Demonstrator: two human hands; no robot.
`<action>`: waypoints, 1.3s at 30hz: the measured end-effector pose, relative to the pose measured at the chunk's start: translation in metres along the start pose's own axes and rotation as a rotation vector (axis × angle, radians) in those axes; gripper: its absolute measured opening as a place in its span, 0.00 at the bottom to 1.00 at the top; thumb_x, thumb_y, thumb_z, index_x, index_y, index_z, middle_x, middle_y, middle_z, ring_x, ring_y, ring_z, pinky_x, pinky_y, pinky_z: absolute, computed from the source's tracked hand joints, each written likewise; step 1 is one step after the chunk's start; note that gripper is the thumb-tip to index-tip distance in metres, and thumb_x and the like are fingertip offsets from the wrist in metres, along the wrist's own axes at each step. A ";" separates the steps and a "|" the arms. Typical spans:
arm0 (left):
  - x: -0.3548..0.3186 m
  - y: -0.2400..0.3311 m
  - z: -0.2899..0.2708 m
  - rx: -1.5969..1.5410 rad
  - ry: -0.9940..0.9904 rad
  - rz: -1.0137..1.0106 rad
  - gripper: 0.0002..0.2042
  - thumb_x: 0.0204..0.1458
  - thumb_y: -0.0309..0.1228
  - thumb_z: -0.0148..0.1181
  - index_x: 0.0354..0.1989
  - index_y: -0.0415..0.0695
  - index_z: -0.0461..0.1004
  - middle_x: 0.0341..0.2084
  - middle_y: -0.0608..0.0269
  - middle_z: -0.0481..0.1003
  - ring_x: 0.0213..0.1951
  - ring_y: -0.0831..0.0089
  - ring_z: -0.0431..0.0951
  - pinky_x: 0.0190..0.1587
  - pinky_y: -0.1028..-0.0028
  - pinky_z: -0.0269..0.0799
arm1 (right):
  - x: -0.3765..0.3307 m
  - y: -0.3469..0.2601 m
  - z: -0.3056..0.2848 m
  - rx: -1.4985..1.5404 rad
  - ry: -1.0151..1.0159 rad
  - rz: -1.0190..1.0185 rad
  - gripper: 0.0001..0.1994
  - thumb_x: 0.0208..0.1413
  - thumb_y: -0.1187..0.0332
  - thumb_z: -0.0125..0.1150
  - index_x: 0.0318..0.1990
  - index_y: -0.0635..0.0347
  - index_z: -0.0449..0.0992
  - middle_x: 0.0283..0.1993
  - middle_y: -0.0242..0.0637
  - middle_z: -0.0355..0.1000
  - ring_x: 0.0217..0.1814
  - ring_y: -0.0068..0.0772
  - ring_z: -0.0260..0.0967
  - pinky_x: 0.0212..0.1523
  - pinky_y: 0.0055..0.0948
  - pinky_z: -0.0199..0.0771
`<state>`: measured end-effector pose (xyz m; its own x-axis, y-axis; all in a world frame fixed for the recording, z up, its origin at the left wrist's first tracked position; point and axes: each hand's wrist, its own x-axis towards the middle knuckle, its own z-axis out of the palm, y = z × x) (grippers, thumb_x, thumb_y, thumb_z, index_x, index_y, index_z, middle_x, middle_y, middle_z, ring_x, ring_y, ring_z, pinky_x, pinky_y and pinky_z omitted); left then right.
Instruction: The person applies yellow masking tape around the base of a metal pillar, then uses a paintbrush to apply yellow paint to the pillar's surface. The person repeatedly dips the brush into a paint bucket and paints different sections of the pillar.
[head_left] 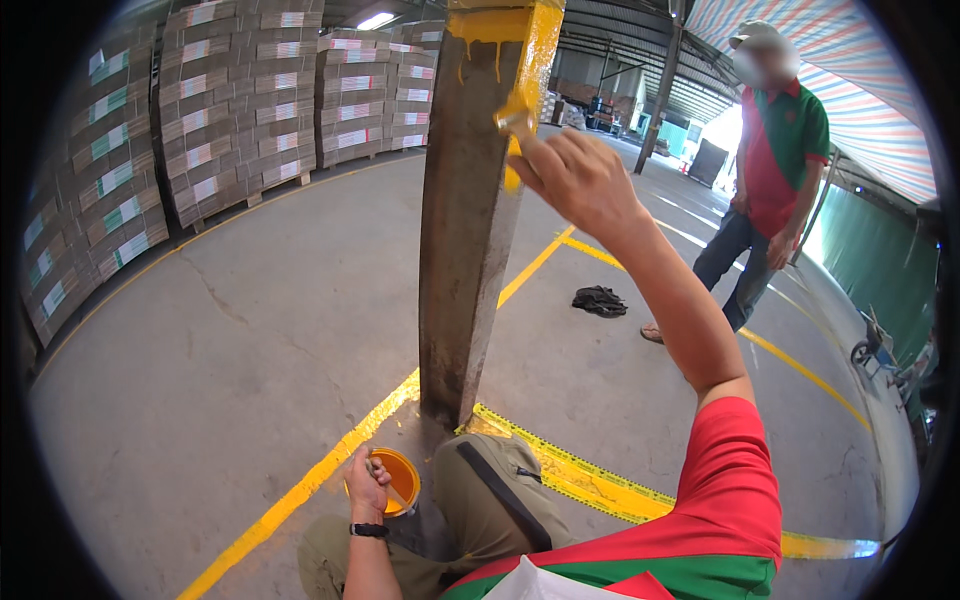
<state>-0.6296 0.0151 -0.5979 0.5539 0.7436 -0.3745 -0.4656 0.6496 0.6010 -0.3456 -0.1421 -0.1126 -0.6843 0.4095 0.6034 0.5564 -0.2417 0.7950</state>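
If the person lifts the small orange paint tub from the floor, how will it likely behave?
The orange tub looks small and open-topped, so it is probably light, yet tilting it may spill yellow paint. The left hand grips its rim, where wet paint could make it slippery. It seems thin plastic, so it may flex when squeezed.

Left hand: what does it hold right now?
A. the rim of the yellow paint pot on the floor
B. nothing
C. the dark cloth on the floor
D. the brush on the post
A: the left hand grips the rim of the yellow paint pot, low beside the knee.
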 end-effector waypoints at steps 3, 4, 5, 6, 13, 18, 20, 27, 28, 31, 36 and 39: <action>-0.003 0.001 0.003 0.007 -0.022 0.015 0.10 0.63 0.37 0.59 0.39 0.44 0.71 0.23 0.66 0.68 0.21 0.81 0.63 0.20 0.80 0.58 | 0.013 0.013 -0.010 -0.014 0.061 0.009 0.17 0.52 0.67 0.77 0.45 0.57 0.75 0.26 0.34 0.70 0.28 0.34 0.72 0.27 0.32 0.75; -0.006 0.001 0.003 0.004 0.002 0.013 0.10 0.63 0.37 0.59 0.39 0.44 0.71 0.23 0.66 0.68 0.21 0.81 0.63 0.20 0.80 0.58 | 0.024 0.028 -0.010 -0.081 0.113 -0.013 0.15 0.53 0.67 0.76 0.43 0.57 0.75 0.27 0.34 0.71 0.28 0.35 0.73 0.28 0.32 0.76; -0.007 0.000 0.003 0.009 0.004 0.020 0.10 0.63 0.37 0.59 0.38 0.44 0.71 0.23 0.66 0.68 0.20 0.81 0.63 0.20 0.80 0.58 | 0.036 0.044 -0.006 -0.117 0.167 -0.031 0.14 0.54 0.67 0.76 0.43 0.57 0.75 0.27 0.35 0.71 0.28 0.35 0.73 0.28 0.33 0.76; -0.008 -0.001 0.004 0.008 0.026 0.023 0.10 0.63 0.37 0.59 0.38 0.44 0.70 0.23 0.66 0.68 0.20 0.81 0.63 0.20 0.79 0.59 | 0.045 0.057 -0.002 -0.142 0.149 -0.014 0.14 0.54 0.67 0.75 0.43 0.57 0.75 0.28 0.35 0.72 0.28 0.36 0.73 0.28 0.33 0.77; -0.012 0.000 0.009 0.023 0.011 0.025 0.10 0.63 0.37 0.59 0.38 0.44 0.70 0.22 0.66 0.68 0.19 0.81 0.62 0.19 0.80 0.58 | 0.010 0.032 -0.002 -0.005 0.074 0.113 0.10 0.57 0.67 0.73 0.41 0.58 0.77 0.28 0.36 0.75 0.28 0.34 0.75 0.27 0.34 0.77; -0.011 0.000 0.010 0.047 0.026 -0.005 0.10 0.63 0.38 0.59 0.38 0.44 0.71 0.22 0.66 0.67 0.20 0.81 0.62 0.20 0.80 0.58 | -0.004 0.044 -0.003 0.125 0.279 0.346 0.09 0.58 0.67 0.72 0.37 0.57 0.75 0.28 0.37 0.75 0.28 0.41 0.74 0.28 0.36 0.76; -0.009 -0.001 0.009 0.090 0.017 0.008 0.10 0.63 0.38 0.59 0.39 0.44 0.71 0.22 0.65 0.68 0.20 0.80 0.63 0.20 0.79 0.58 | 0.002 0.059 0.005 0.103 0.315 0.385 0.08 0.58 0.69 0.72 0.39 0.58 0.77 0.31 0.39 0.77 0.29 0.39 0.76 0.29 0.34 0.77; 0.000 0.013 0.015 0.110 0.042 -0.007 0.10 0.65 0.39 0.57 0.40 0.44 0.71 0.22 0.65 0.69 0.18 0.77 0.64 0.19 0.76 0.61 | -0.066 -0.038 -0.001 0.164 0.009 0.205 0.16 0.52 0.71 0.75 0.46 0.61 0.77 0.25 0.36 0.66 0.25 0.36 0.68 0.25 0.36 0.68; 0.001 0.017 0.019 0.108 -0.005 -0.003 0.10 0.65 0.39 0.56 0.40 0.44 0.72 0.22 0.66 0.70 0.18 0.77 0.64 0.19 0.76 0.61 | -0.074 -0.051 -0.004 0.210 -0.022 0.195 0.16 0.52 0.71 0.75 0.46 0.61 0.78 0.26 0.36 0.67 0.25 0.36 0.68 0.25 0.36 0.69; 0.003 0.041 0.034 0.183 -0.053 -0.030 0.13 0.68 0.43 0.52 0.39 0.46 0.72 0.23 0.69 0.72 0.18 0.79 0.65 0.20 0.79 0.62 | -0.085 -0.100 -0.015 0.425 0.021 0.275 0.14 0.54 0.68 0.75 0.46 0.60 0.81 0.27 0.38 0.71 0.25 0.38 0.70 0.26 0.35 0.71; -0.022 0.096 0.071 0.296 -0.210 -0.019 0.17 0.68 0.45 0.53 0.37 0.42 0.73 0.22 0.70 0.69 0.21 0.82 0.62 0.21 0.80 0.57 | -0.073 -0.186 -0.027 1.148 -0.317 0.958 0.10 0.61 0.62 0.69 0.41 0.60 0.83 0.29 0.44 0.80 0.25 0.36 0.77 0.28 0.27 0.73; -0.046 0.133 0.113 0.369 -0.269 -0.029 0.19 0.67 0.45 0.53 0.41 0.38 0.73 0.24 0.70 0.69 0.22 0.84 0.62 0.21 0.83 0.57 | -0.063 -0.219 -0.019 1.437 -0.467 0.946 0.11 0.63 0.62 0.67 0.43 0.62 0.82 0.26 0.39 0.78 0.26 0.27 0.73 0.29 0.24 0.72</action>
<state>-0.6389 0.0500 -0.4207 0.7453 0.6266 -0.2276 -0.1972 0.5334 0.8226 -0.4332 -0.1312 -0.3237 0.1166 0.8533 0.5082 0.7511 0.2590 -0.6073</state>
